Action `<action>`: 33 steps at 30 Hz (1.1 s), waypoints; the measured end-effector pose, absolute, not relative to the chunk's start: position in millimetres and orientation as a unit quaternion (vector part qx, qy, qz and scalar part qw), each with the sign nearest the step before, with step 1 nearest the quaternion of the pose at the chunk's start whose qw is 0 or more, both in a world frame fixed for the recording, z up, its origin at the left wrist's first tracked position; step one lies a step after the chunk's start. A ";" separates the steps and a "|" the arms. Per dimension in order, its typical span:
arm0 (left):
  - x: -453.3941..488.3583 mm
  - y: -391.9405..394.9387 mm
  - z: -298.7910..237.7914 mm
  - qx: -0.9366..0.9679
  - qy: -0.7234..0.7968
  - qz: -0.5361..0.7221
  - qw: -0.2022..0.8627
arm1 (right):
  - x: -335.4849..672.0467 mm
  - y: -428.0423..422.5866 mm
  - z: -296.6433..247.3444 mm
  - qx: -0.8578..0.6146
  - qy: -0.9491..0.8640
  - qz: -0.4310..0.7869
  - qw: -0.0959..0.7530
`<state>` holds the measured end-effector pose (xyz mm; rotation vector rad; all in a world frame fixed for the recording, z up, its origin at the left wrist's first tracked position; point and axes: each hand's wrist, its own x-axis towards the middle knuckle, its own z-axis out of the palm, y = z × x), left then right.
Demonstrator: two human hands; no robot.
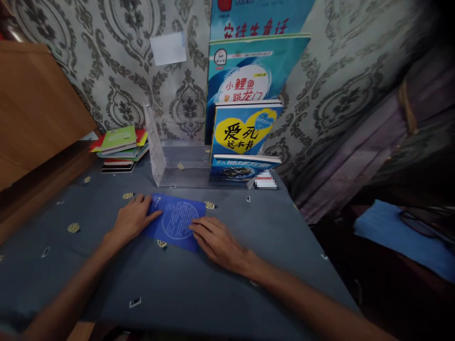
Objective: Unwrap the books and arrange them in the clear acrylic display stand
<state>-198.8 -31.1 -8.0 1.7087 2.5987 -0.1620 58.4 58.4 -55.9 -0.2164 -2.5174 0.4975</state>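
Observation:
A blue printed sheet of paper [176,222] with a pale circular text design lies flat on the grey-blue patterned tablecloth [177,284]. My left hand [133,220] rests palm down at the sheet's left edge, with its fingertips on the paper. My right hand [216,244] lies flat on the sheet's lower right part, its fingers spread over the paper. Neither hand grips anything. The paper's edges under my hands are hidden.
Behind the sheet stands a clear acrylic book stand [158,151] holding upright Chinese children's books [245,128]. A stack of thin books [119,149] sits at the back left. A wooden cabinet [35,104] stands on the left, and the table drops off at the right edge.

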 end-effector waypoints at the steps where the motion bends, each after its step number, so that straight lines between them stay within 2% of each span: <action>1: -191.7 -28.8 -9.4 0.562 0.825 -0.046 0.016 | 60.0 56.3 -55.1 -0.075 -0.941 0.179 0.277; 6: -153.8 -19.3 -13.0 0.629 0.776 -0.028 0.033 | 65.7 49.3 -50.8 -0.084 -0.945 0.168 0.269; 10: -128.1 -10.3 -17.3 0.672 0.740 -0.035 0.007 | 64.0 51.5 -50.1 -0.120 -0.949 0.166 0.239; 16: -116.1 1.6 -45.6 0.771 0.632 0.082 0.017 | 64.1 57.9 -59.2 -0.185 -0.953 0.166 0.175; 26: -129.9 0.3 -51.0 0.743 0.668 0.050 -0.016 | 98.2 76.7 -71.0 -0.289 -0.939 0.105 0.152; 33: -135.4 2.0 -48.6 0.743 0.667 0.043 -0.044 | 102.8 77.8 -65.5 -0.306 -0.940 0.065 0.134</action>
